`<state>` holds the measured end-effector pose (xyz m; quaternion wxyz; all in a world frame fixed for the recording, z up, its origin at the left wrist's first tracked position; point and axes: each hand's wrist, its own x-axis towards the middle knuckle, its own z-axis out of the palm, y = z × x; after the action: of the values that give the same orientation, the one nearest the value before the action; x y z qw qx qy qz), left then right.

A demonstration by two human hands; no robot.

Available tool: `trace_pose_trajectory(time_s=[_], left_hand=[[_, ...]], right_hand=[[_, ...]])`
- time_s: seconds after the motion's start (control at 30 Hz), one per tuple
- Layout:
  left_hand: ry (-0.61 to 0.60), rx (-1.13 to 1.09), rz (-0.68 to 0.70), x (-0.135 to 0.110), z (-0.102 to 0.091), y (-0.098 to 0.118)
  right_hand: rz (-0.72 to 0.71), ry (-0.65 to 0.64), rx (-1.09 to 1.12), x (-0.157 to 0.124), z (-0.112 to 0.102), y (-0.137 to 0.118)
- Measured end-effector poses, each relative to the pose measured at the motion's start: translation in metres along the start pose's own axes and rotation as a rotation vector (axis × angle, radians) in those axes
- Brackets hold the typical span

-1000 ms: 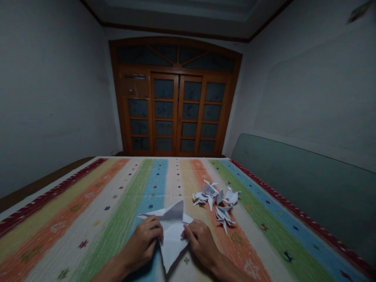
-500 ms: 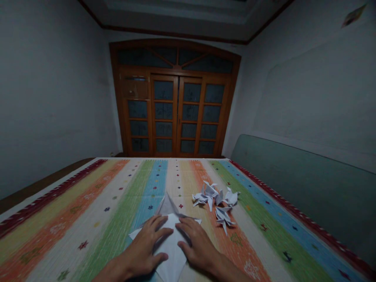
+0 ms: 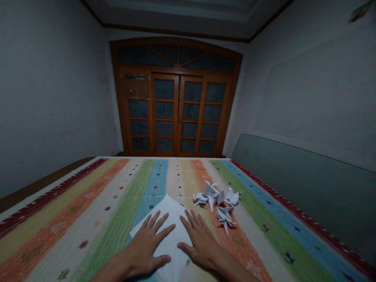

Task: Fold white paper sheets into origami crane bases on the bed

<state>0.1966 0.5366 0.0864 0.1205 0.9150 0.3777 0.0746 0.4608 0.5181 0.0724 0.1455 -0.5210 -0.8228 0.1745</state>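
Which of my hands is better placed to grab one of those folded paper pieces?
Your right hand, most likely. It lies spread on the right side of the white paper, nearer the folded pieces. Your left hand is farther off, with the right between.

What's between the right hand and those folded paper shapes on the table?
Just bare striped tablecloth, as the head view shows: nothing stands between the right hand and the folded paper shapes.
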Motion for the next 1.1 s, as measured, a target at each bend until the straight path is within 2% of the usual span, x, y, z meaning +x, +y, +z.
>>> trace_pose_trajectory(time_s=[0.23,0.43,0.57,0.67,0.8,0.97,1.1], left_hand=[[0.008,0.049,-0.071,0.004,0.0,0.005],[0.063,0.119,-0.237,0.007,0.003,-0.004],[0.108,0.164,-0.371,0.009,0.006,-0.013],[0.121,0.197,-0.46,0.011,0.006,-0.015],[0.143,0.219,-0.531,0.015,0.004,-0.018],[0.208,0.226,-0.558,0.017,0.006,-0.026],[0.271,0.205,-0.547,0.016,0.01,-0.03]], right_hand=[[-0.012,0.109,-0.065,0.004,0.004,0.016],[-0.081,0.481,-0.191,0.009,0.0,0.022],[-0.029,0.608,-0.238,0.014,0.001,0.032],[0.011,0.626,-0.26,0.017,0.008,0.043],[0.069,0.57,-0.277,0.02,0.015,0.056],[0.158,0.51,-0.241,0.023,0.016,0.058],[0.176,0.517,-0.197,0.024,0.016,0.055]])
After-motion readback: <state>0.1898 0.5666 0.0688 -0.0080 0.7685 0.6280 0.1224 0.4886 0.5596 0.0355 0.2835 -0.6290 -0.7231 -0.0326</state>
